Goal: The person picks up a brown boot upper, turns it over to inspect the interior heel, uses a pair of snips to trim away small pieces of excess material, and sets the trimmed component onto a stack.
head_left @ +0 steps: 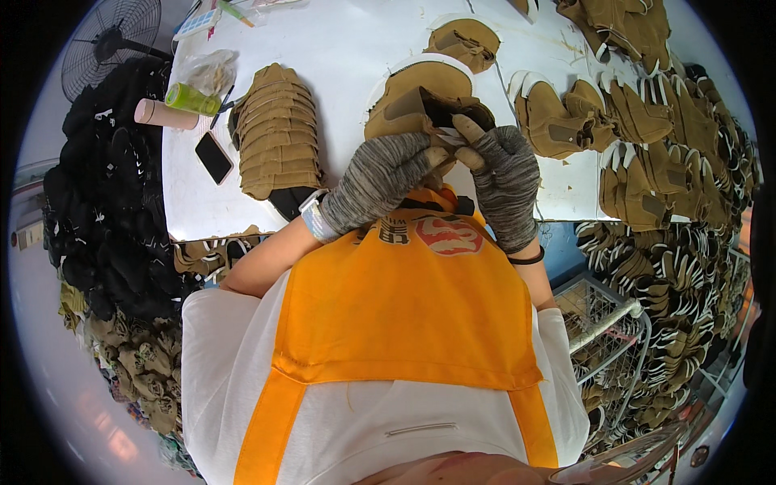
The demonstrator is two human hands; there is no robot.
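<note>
Both my hands wear grey knitted fingerless gloves and meet at the near side of a brown shoe upper (396,113) with a pale rim and a dark lining. My left hand (384,171) is closed, its fingertips pinching the upper's near edge. Opposite it, my right hand (503,168) has thumb and forefinger bent together by the upper's dark opening. A small, thin, pale piece (447,136) shows between the fingertips of the two hands; its kind is too small to tell. Just beyond lies another brown upper (465,44).
Left on the white table (347,48) are a stack of brown uppers (279,133), a phone (213,158), a pink bottle (166,114) and a green cup (192,99). More uppers (554,121) line the right. Black pieces (105,202) pile beside the table; a wire cart (606,323) stands right.
</note>
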